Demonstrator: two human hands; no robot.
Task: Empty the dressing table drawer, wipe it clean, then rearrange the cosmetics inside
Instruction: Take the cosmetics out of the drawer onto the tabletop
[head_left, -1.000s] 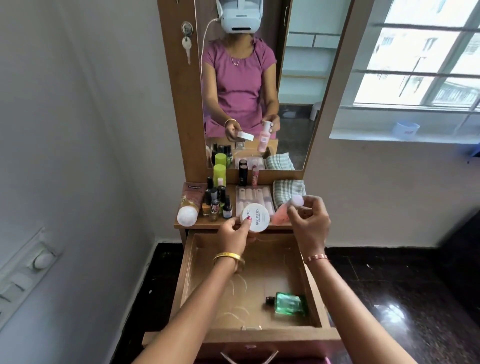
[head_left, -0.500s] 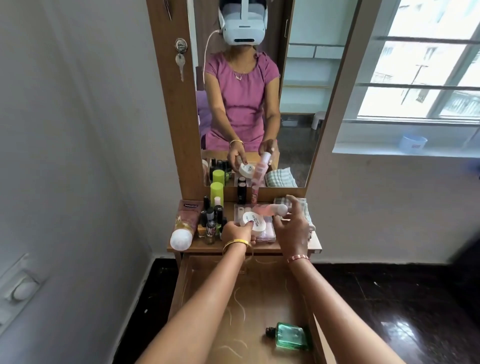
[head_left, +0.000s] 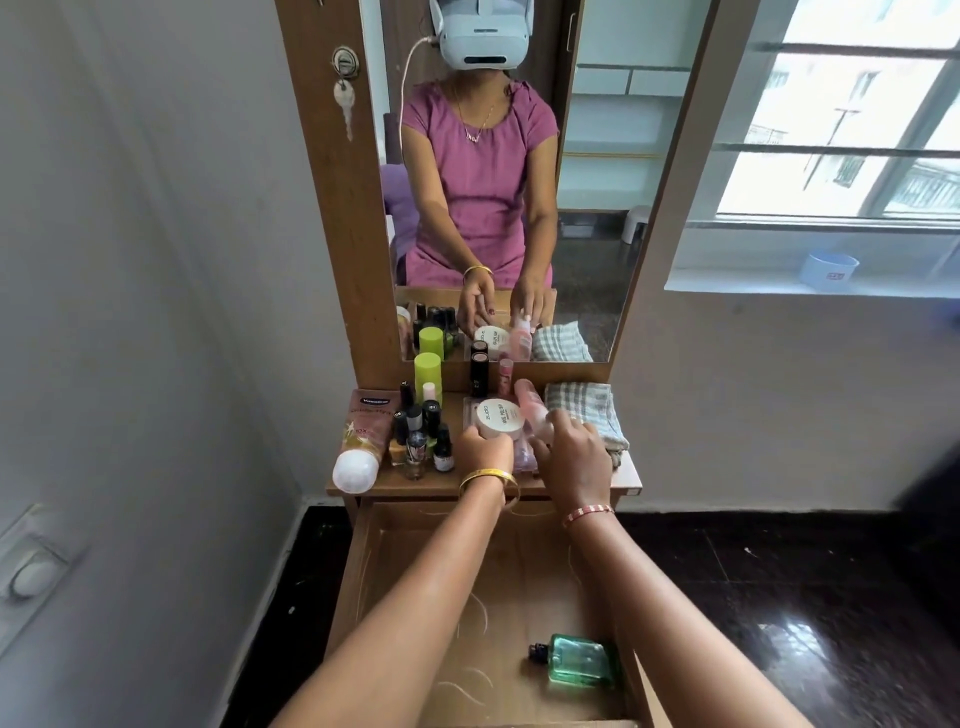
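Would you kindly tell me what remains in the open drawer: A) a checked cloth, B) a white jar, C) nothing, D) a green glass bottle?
D: a green glass bottle lies alone on the drawer floor, near its right wall.

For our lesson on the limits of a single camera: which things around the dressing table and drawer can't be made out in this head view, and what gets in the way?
- Drawer: front cut off by the bottom edge; both forearms cover part of the floor.
- Flat pack under the white round tub: hidden by left hand and right hand.
- Pink bottle: lower half hidden by the right hand's grip.
- Small nail polish bottles: labels too small.
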